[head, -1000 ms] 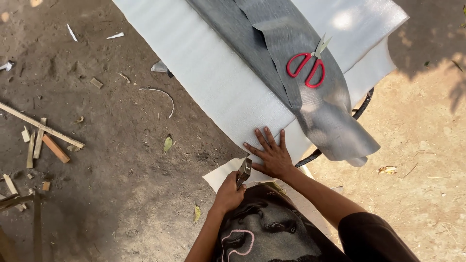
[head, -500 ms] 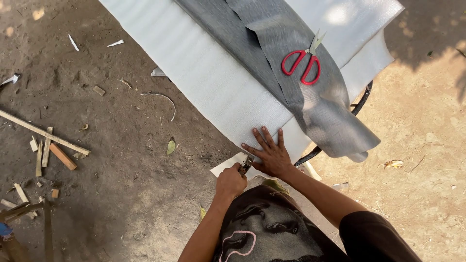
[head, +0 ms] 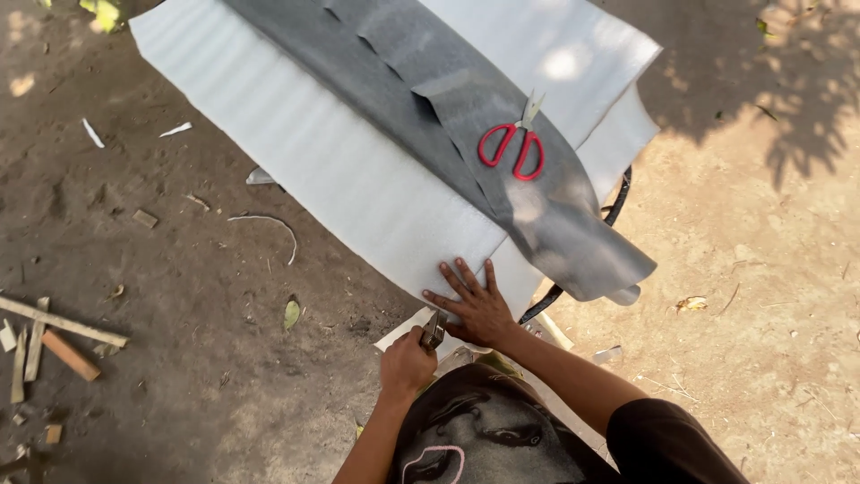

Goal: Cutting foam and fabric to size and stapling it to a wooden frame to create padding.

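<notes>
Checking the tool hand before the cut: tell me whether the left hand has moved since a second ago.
Yes. The left hand, holding a small tool, has come up closer to the right hand pressed flat on the white sheet.

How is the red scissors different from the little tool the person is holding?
The red-handled scissors lie loose on the grey sheet, with no hand near; the small metal tool is gripped in the left hand. The scissors show bright red loop handles; the tool looks plain dark metal. The scissors sit mid-sheet; the tool is at the white sheet's near edge, beside the flat right hand. What kind of tool it is cannot be told.
</notes>
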